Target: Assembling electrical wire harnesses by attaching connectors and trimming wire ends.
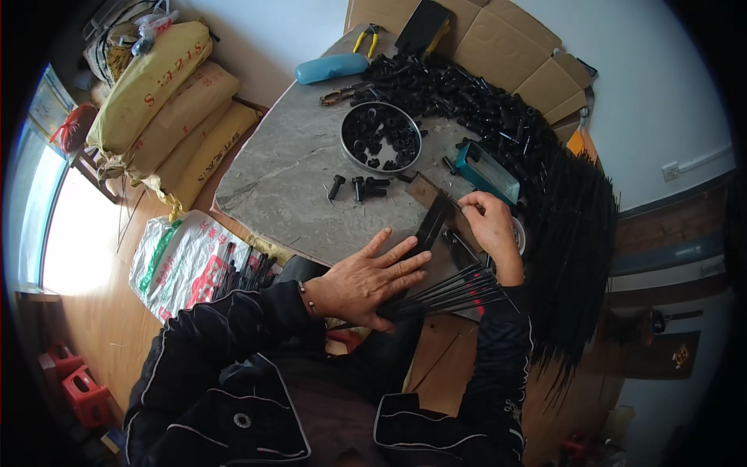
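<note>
My left hand point(369, 282) lies with fingers spread across the lower end of a dark, flat, slotted block point(430, 226). From beneath its palm and thumb, a fan of thin black rods point(455, 292) spreads to the right, reaching past my right forearm. My right hand point(492, 226) is beside the block's far end, thumb and forefinger pinched together; what they hold is too small to make out. A brown board point(424, 192) lies by that end of the block. Close to my right wrist is a dark tool point(461, 251), partly hidden.
On the grey table point(272, 175) are a round tin point(348, 144) of small black parts, loose black bolt-like pieces point(358, 187), a teal box point(486, 173), a blue case point(331, 68) and yellow-handled pliers point(366, 37). Black parts point(467, 101) and long black rods point(572, 241) crowd the right. Sacks point(179, 117) stand left.
</note>
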Available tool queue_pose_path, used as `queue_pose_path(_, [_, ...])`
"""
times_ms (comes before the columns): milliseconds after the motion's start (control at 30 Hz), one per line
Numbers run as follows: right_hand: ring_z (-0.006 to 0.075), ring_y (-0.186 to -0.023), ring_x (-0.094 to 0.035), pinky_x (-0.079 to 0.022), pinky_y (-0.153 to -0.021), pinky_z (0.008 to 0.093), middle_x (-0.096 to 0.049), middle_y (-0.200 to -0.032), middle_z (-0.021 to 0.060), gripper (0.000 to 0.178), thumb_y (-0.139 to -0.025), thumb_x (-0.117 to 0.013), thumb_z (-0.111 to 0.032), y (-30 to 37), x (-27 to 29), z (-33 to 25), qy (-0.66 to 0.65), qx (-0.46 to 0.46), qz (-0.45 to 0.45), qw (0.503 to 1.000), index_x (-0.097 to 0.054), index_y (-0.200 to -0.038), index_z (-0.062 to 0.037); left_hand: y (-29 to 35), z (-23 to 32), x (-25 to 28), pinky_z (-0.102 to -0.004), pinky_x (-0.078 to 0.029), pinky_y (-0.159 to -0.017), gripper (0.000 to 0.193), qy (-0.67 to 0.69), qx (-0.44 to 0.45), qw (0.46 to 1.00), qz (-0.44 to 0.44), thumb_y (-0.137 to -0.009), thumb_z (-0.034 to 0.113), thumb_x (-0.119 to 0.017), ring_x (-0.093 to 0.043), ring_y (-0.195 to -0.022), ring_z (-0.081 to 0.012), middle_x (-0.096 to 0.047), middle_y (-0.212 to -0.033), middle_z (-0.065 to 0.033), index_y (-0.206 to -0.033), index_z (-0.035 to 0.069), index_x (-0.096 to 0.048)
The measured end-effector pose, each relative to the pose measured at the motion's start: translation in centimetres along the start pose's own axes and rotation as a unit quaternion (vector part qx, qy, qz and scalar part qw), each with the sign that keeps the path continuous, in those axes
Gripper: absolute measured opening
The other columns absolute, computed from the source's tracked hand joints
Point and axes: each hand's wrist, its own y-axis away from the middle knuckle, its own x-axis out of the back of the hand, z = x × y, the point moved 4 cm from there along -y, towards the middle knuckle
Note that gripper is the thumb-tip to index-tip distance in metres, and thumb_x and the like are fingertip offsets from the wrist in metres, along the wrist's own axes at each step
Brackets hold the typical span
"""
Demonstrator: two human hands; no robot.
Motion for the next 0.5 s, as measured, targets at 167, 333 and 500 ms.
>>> queue_pose_path(167, [0.0267, -0.076, -0.065, -0.049, -0.070, 0.0344, -0.065, -0.085, 0.0124, 0.014, -0.082, -0.062, -0.011, -0.2, -0.2, 0.6, -0.033, -0.003, 0.000, 0.999, -0.069, -0.091, -0.0032, 0.0, 0.1, 0.1, -0.0568, -0.003, -0.116, 0.098, 0.002, -0.001, 1.000, 0.002, -0.073, 0.065, -0.063, -0.011, -0.146, -0.0312, -0.019, -0.156, -0.0133, -0.145, 0.005, -0.034])
queue_pose_path(333, [0.0258, -0.077, -0.065, -0.049, -0.071, 0.0323, -0.065, -0.085, 0.0123, 0.014, -0.082, -0.062, -0.009, -0.2, -0.4, 0.2, -0.042, 0.009, 0.004, 0.999, -0.069, -0.092, -0.0022, 0.1, 0.0, 0.2, -0.0565, -0.004, -0.116, 0.099, 0.012, 0.000, 1.000, 0.020, -0.070, 0.066, -0.065, -0.013, -0.146, -0.0297, -0.021, -0.156, -0.0127, -0.143, 0.004, -0.037])
queue_pose_path(500, [0.0240, -0.077, -0.064, -0.049, -0.070, 0.0318, -0.065, -0.085, 0.0115, 0.013, -0.081, -0.062, -0.006, -0.2, -0.7, 0.9, -0.084, 0.005, 0.004, 0.996, -0.069, -0.092, -0.0018, -0.1, 0.0, 0.1, -0.0567, -0.003, -0.116, 0.098, -0.002, 0.001, 1.000, -0.004, -0.072, 0.066, -0.063, -0.010, -0.146, -0.0315, -0.019, -0.156, -0.0136, -0.145, 0.006, -0.035])
